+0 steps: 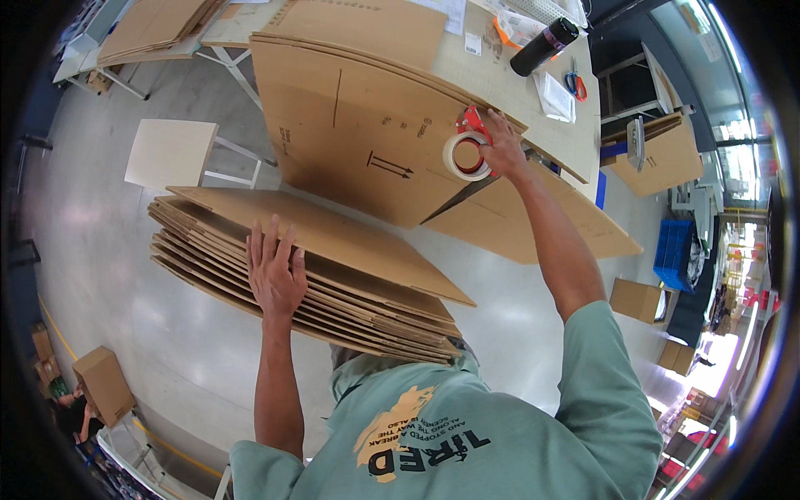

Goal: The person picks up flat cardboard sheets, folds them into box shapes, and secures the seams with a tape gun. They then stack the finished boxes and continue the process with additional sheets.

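Note:
My right hand (503, 143) grips a red tape gun (472, 119) with a roll of pale tape (467, 158) on it. The tape gun is over a large flattened cardboard box (350, 125) that leans against the table's near side. A lower cardboard flap (533, 221) slants out to the right below my hand. My left hand (279, 271) lies with fingers stretched out against the edges of a stack of flattened cardboard boxes (333, 287), close in front of my body. The top sheet of that stack is lifted a little apart from those beneath.
On the table (467, 71) are a black bottle (544, 47), scissors (575, 83) and a white packet (554, 98). A white stool (171, 152) stands at left. More flat cardboard (158, 33) lies far left. A blue crate (673, 254) and a cardboard box (637, 300) sit at right.

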Demonstrator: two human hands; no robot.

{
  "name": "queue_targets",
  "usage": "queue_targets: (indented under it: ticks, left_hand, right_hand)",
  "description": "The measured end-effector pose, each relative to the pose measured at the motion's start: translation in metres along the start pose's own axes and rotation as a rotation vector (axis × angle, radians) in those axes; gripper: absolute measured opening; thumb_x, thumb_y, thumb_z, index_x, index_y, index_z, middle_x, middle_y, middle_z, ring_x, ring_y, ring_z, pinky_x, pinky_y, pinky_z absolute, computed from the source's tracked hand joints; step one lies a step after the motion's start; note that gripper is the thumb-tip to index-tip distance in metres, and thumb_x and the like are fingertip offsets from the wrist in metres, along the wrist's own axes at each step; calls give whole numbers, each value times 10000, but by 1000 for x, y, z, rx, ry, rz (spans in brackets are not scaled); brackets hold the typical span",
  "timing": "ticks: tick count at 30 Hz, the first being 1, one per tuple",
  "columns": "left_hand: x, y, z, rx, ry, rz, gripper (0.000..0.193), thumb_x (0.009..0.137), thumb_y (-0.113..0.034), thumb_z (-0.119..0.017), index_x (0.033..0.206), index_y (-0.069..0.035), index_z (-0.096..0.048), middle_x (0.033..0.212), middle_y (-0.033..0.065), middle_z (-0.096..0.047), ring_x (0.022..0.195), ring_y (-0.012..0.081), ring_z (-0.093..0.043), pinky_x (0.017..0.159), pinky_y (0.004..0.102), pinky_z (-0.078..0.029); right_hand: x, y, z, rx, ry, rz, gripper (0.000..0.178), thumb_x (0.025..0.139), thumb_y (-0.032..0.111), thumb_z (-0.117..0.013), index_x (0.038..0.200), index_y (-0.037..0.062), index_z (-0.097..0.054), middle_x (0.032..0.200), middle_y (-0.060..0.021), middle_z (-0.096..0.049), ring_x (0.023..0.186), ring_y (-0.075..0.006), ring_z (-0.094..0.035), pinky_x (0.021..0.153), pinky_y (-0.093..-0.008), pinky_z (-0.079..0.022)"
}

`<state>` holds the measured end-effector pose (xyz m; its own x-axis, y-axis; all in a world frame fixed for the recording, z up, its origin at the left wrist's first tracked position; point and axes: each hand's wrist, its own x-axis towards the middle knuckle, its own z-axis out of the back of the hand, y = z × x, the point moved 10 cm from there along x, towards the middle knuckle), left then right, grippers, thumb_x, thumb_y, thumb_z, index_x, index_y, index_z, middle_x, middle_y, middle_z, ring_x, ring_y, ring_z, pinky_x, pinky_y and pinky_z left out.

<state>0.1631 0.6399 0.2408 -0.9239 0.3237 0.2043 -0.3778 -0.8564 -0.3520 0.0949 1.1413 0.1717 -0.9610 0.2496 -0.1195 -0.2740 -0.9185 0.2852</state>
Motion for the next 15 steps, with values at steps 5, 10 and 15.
queue_targets:
  ticks: [5, 10, 15]
  left_hand:
    - [-10, 1, -4, 46, 99, 34, 450, 915, -191, -642, 1360, -127, -641, 1543, 110, -486, 1489, 398, -342, 1236, 569, -229]
    - [-32, 1, -4, 185, 122, 108, 481, 953, -268, -615, 1416, -139, -597, 1586, 111, -427, 1523, 380, -289, 1245, 631, -90]
    - [-44, -11, -7, 100, 305, 18, 671, 885, -491, -692, 1447, -146, -566, 1593, 122, -411, 1536, 374, -258, 1213, 704, -30]
  right_hand:
    - [-5, 14, 1, -40, -44, 68, 368, 855, 260, -661, 1146, 55, -753, 1661, -119, -301, 1565, -314, -203, 1258, -490, -238]
    - [-1, 38, -11, -61, 53, 96, 335, 869, 280, -641, 1125, 105, -768, 1689, -73, -243, 1574, -293, -180, 1249, -547, -215]
    - [13, 34, -13, -58, 66, 8, 318, 858, 288, -651, 1103, 127, -773, 1661, -56, -284, 1531, -306, -252, 1202, -550, -297]
